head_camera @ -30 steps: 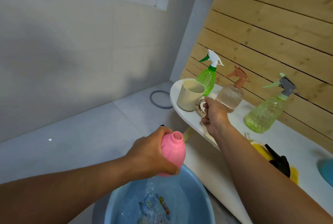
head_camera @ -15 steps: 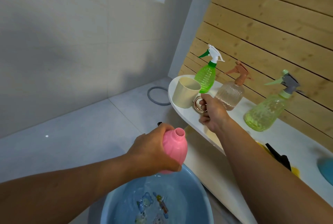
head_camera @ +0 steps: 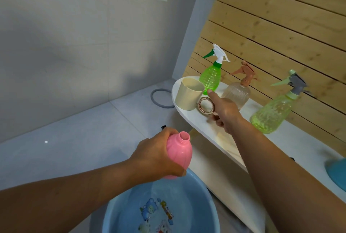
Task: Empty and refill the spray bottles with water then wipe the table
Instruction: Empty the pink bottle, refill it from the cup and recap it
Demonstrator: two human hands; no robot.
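My left hand [head_camera: 153, 157] grips a pink spray bottle [head_camera: 180, 153] with its spray head off, its open neck tilted up, just above a blue basin [head_camera: 198, 195] holding water. On the white table [head_camera: 303, 148], my right hand [head_camera: 226, 114] holds the rose-gold ring handle [head_camera: 206, 105] of a cream cup [head_camera: 188, 95], index finger stretched along the ring's top. Behind the cup stand a bright green spray bottle [head_camera: 210, 79], a clear one with a brown head [head_camera: 236, 92] and a pale green one with a grey head [head_camera: 271, 113].
A wooden slat wall runs right behind the bottles. A blue object [head_camera: 337, 172] lies at the table's right edge. A grey ring [head_camera: 161, 99] lies on the tiled floor near the corner. The basin stands on the floor against the table's front.
The pink bottle has tipped more upright over the basin. My right index finger has straightened along the cup's handle. The view has shifted slightly, hiding the yellow and black things on the table.
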